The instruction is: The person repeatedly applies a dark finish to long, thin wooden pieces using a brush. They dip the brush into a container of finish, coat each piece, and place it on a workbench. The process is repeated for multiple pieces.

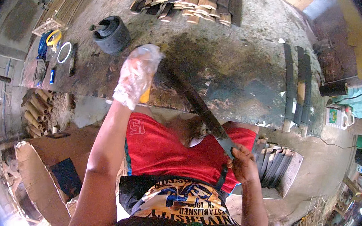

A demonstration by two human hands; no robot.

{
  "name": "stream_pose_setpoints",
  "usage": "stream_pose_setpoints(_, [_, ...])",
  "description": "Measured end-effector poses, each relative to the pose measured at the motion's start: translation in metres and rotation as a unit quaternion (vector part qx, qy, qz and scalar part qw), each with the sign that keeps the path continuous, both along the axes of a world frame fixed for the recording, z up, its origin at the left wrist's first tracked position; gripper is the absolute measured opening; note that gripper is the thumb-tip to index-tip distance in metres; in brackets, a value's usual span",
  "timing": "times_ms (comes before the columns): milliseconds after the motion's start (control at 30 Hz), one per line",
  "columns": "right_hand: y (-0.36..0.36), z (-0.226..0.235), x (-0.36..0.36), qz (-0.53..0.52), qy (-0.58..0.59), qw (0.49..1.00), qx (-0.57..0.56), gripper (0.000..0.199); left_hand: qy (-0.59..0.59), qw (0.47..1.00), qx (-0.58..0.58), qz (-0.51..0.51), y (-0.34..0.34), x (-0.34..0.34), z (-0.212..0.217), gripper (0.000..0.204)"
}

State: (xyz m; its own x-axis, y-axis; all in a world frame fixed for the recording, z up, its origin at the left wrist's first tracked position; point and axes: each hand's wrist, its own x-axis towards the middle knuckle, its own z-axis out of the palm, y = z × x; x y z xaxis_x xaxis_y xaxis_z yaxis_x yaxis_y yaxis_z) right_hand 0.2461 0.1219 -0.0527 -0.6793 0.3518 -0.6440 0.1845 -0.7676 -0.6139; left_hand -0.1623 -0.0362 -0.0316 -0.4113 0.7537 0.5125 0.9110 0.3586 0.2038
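Observation:
A long flat slat (195, 101), dark along most of its length, slants from the table down toward my lap. Its near, greyish end is pinched by my right hand (244, 163), thumb on top. My left hand (139, 73) is wrapped in a clear plastic bag and looks closed beside the slat's far end. The crumpled plastic hides whatever its fingers hold. Just below that hand, a small yellow piece (146, 95) shows. Beyond it on the left stands a dark round pot (117, 42) with something inside.
A stack of dark slats with pale ends (192, 1) lies at the table's far side. Several dark strips (300, 86) lie at the right. Tape rings (64, 52) are at the left. Below are a box of slats (276, 167), cardboard (46, 178) and a white jug (339, 117).

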Motion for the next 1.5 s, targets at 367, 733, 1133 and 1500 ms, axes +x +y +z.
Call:
stream_pose_setpoints(367, [0.146, 0.140, -0.137, -0.184, 0.103, 0.837, 0.505, 0.046, -0.384, 0.898, 0.206, 0.061, -0.058, 0.053, 0.021, 0.034])
stream_pose_setpoints(733, [0.130, 0.096, -0.335, 0.323, -0.005, 0.724, 0.609, 0.041, -0.478, 0.827, 0.274, 0.113, -0.075, 0.082, 0.060, 0.028])
stream_pose_setpoints(1133, [0.056, 0.022, -0.139, 0.372, -0.100, 0.641, 0.664, 0.073, -0.527, 0.799, 0.278, 0.083, -0.069, 0.081, 0.021, 0.026])
stream_pose_setpoints(1500, [-0.003, 0.008, -0.054, 0.287, -0.022, 0.798, 0.529, 0.051, -0.510, 0.827, 0.237, -0.015, -0.073, 0.096, 0.014, 0.029])
